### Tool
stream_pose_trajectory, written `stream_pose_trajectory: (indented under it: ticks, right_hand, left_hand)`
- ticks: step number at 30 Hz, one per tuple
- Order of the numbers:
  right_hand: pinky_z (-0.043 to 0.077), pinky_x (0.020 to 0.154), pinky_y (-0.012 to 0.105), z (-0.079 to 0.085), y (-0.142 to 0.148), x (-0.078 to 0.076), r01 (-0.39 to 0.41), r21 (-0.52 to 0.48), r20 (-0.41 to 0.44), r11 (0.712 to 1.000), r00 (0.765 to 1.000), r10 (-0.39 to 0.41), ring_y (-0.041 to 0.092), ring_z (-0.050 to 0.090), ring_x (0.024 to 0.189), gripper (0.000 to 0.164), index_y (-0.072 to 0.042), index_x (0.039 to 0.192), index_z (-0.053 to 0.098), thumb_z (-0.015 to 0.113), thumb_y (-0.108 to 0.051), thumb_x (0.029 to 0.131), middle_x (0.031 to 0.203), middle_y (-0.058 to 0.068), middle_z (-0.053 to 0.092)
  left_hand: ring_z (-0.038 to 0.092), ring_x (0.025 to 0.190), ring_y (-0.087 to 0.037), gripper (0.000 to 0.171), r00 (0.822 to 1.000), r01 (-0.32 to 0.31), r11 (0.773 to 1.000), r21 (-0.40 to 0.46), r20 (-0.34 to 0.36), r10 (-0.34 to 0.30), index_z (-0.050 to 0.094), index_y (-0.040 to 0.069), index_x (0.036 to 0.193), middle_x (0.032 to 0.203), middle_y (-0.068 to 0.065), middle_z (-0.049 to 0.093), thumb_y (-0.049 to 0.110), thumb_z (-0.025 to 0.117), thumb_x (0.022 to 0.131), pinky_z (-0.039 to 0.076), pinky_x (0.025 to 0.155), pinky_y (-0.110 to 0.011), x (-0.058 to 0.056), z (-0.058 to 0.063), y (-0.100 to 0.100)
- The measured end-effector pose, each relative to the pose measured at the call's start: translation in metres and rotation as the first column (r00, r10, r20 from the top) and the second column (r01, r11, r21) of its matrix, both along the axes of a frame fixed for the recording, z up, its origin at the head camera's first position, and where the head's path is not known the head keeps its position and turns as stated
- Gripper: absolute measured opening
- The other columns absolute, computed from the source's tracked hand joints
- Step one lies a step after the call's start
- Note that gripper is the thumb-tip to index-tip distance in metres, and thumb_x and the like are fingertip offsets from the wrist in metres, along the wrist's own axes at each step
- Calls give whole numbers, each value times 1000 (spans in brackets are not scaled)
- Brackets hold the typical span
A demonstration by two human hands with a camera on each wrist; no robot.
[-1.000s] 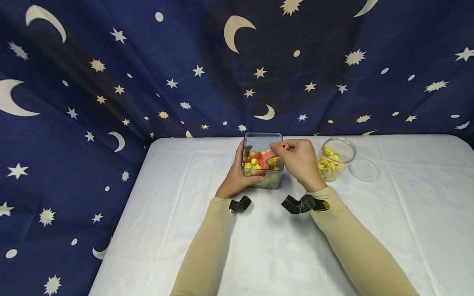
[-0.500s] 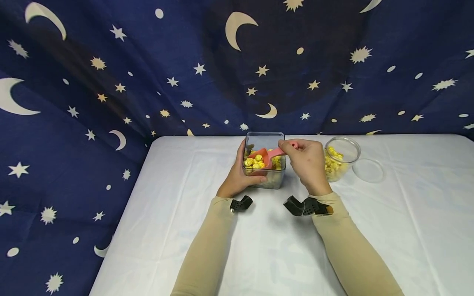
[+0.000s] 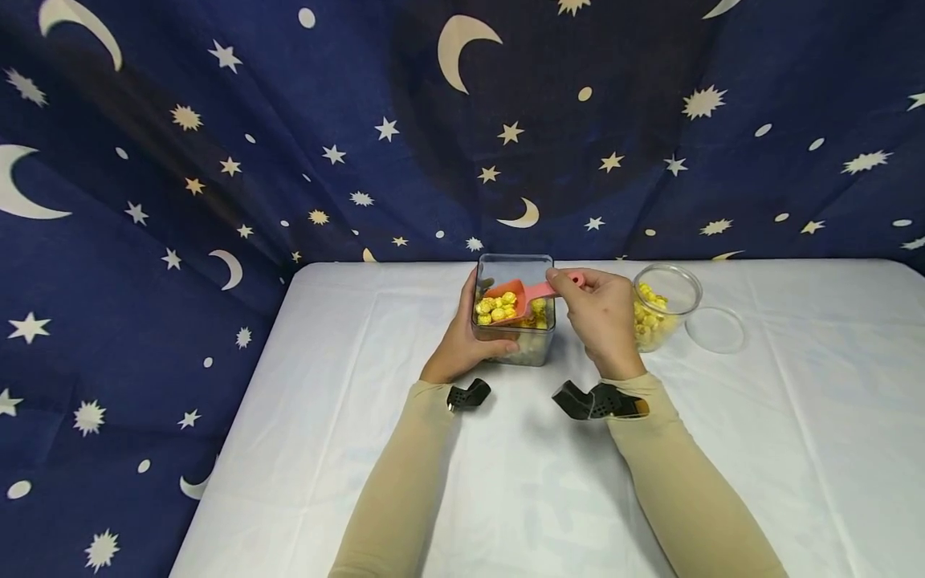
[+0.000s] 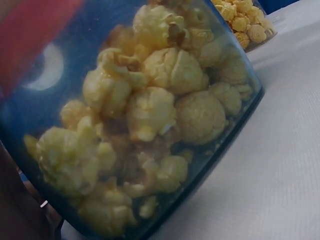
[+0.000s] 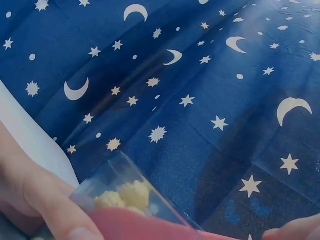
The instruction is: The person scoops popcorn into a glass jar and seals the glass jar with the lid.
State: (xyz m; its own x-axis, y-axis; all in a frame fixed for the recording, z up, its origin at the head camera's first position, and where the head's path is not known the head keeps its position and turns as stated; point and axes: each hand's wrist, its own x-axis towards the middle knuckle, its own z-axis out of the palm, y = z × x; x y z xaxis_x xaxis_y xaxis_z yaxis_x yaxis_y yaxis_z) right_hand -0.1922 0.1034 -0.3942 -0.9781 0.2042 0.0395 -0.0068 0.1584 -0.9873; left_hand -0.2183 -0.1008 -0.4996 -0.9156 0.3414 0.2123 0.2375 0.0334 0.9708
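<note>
A clear square container (image 3: 531,347) with yellow popcorn (image 4: 172,70) in it stands near the table's back edge. My left hand (image 3: 470,337) grips it from the left, thumb along the front wall. Between thumb and fingers my right hand (image 3: 600,317) pinches the handle of a pink scoop (image 3: 538,291). The scoop's bowl, heaped with popcorn, is inside the container's mouth, over the popcorn below. In the right wrist view the pink scoop (image 5: 140,227) shows in front of the container's clear wall (image 5: 165,200).
Right of my right hand stands a round clear jar (image 3: 654,321) partly filled with popcorn. A clear round lid (image 3: 715,330) lies beside it on the white tablecloth (image 3: 831,401). A dark blue curtain (image 3: 325,96) with moons and stars hangs behind the table.
The scoop has come up out of the popcorn and levelled, with its load now showing in the bowl. My right hand has shifted slightly right; my left hand keeps its grip.
</note>
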Motion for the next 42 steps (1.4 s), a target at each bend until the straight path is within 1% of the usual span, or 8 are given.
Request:
stream_pose_trajectory:
  ticks: [2, 9, 17, 27, 31, 34, 38, 42]
  right_hand:
    - [25, 40, 20, 0, -1, 0, -15, -7, 6, 1000, 1000, 15, 3, 33, 44, 29, 1, 89, 71, 73, -27, 94, 56, -10, 47]
    - [28, 43, 19, 3, 1, 0, -66, 32, 1, 997, 998, 66, 3, 37, 49, 32, 3, 107, 74, 74, -26, 93, 66, -5, 57]
    - [29, 42, 18, 5, 6, 1, -36, 5, 13, 999, 999, 36, 2, 36, 47, 32, 4, 106, 74, 74, -25, 94, 64, -8, 54]
    - [27, 41, 17, 5, 10, -2, -6, -40, -15, 999, 1000, 5, 2, 35, 45, 30, 5, 107, 73, 74, -23, 94, 60, -10, 50]
    - [26, 40, 17, 6, 13, -2, 13, -51, -31, 999, 999, -15, 2, 34, 44, 31, 5, 107, 72, 73, -22, 94, 59, -10, 47]
    - [28, 41, 16, 6, 12, -3, 14, -44, -16, 999, 1000, -15, 1, 36, 46, 32, 5, 109, 72, 74, -24, 94, 62, -10, 52]
    - [28, 41, 16, 5, 10, -1, 8, -42, 6, 999, 1000, -7, 1, 36, 45, 32, 4, 109, 72, 74, -24, 94, 62, -11, 53]
    - [27, 40, 19, 5, 7, 2, -22, -28, 7, 999, 1000, 22, 3, 35, 43, 32, 4, 105, 72, 74, -25, 94, 60, -8, 50]
  left_hand:
    - [33, 143, -16, 128, 1000, 1, 1000, 4, -1, -1, 4, 49, 158, 162, -14, 22, 62, 89, 63, 25, 119, -47, 0, 1, 0]
    - [32, 145, -20, 127, 1000, -8, 1000, -7, 8, 8, 5, 48, 158, 162, -1, 24, 47, 93, 67, 28, 118, -46, 2, 3, -1]
    - [35, 142, -14, 126, 1000, -11, 1000, -15, 25, 11, 6, 52, 156, 161, -6, 26, 62, 89, 62, 28, 118, -45, 3, 1, 0]
    - [33, 144, -16, 131, 1000, -10, 1000, 1, 28, 10, 4, 42, 161, 162, -7, 25, 61, 90, 63, 27, 118, -46, 3, 1, 0]
    - [35, 143, -19, 129, 999, -3, 1000, 18, 33, 3, 5, 42, 160, 163, -11, 24, 55, 91, 65, 26, 118, -47, 2, 1, 0]
    - [34, 144, -18, 129, 1000, -7, 1000, 12, 27, 6, 5, 46, 159, 163, -12, 24, 58, 91, 64, 26, 118, -47, 2, 2, 0]
    - [32, 144, -15, 128, 1000, -20, 1000, -14, 22, 20, 5, 51, 157, 162, -4, 26, 64, 89, 61, 26, 119, -45, 3, 2, 1]
    - [34, 143, -16, 127, 1000, -21, 1000, -23, 9, 21, 4, 51, 157, 161, -5, 27, 63, 89, 63, 27, 118, -46, 3, 2, 2]
